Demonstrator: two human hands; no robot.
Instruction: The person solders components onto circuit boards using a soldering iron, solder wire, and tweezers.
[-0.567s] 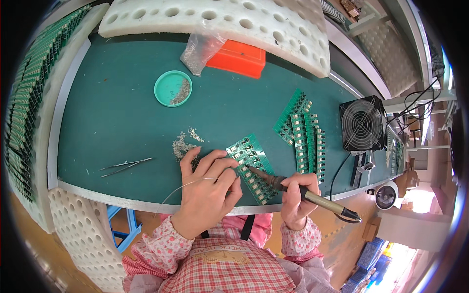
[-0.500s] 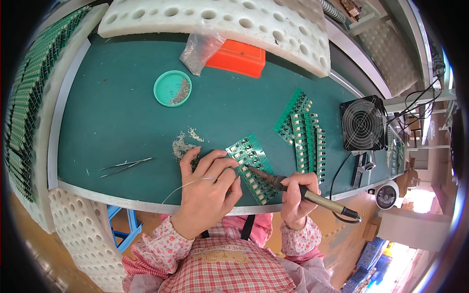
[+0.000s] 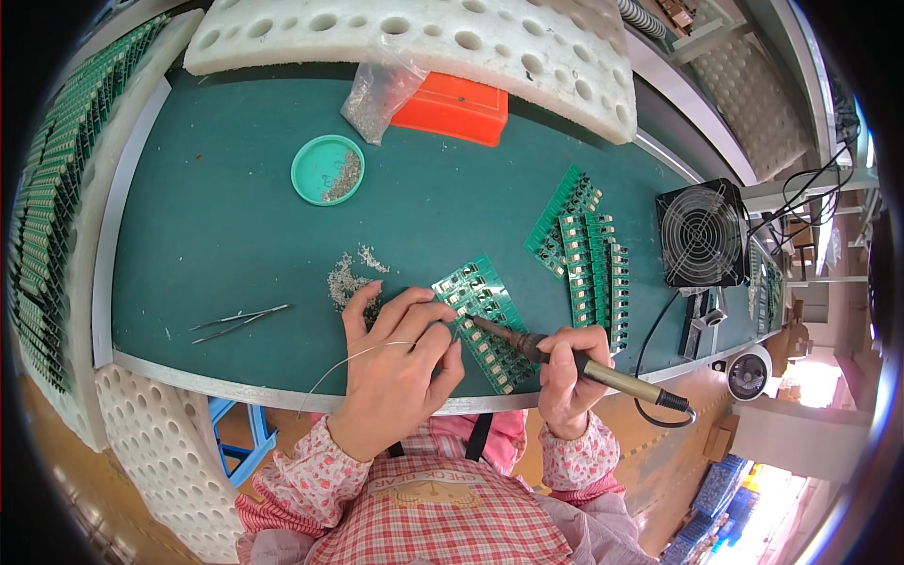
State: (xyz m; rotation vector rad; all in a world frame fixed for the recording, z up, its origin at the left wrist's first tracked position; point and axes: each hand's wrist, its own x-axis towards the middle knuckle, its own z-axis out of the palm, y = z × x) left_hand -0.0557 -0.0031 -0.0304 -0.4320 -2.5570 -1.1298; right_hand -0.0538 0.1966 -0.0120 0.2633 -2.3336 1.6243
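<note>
My right hand [image 3: 573, 379] is closed round the handle of a soldering iron [image 3: 612, 377]. The iron's tip rests at the upper middle of a green circuit board panel [image 3: 490, 330] carrying rows of small parts. My left hand [image 3: 395, 363] lies at the panel's left edge, fingers bent and pinched round a thin solder wire [image 3: 344, 361]. That wire runs back across the hand toward the table's front edge; its working end is hidden by the fingers. A pile of tiny pale components [image 3: 344, 282] lies just beyond my left fingertips.
Tweezers [image 3: 240, 322] lie at the left. Farther back are a turquoise dish [image 3: 327, 169] of small parts, a plastic bag [image 3: 381, 99] and a red box [image 3: 452, 108]. More circuit boards [image 3: 586, 268] and a black fan [image 3: 702, 234] stand right; white perforated foam [image 3: 414, 42] spans the back.
Both hands, the iron and the board keep nearly the same places. The whole view has shifted very slightly.
</note>
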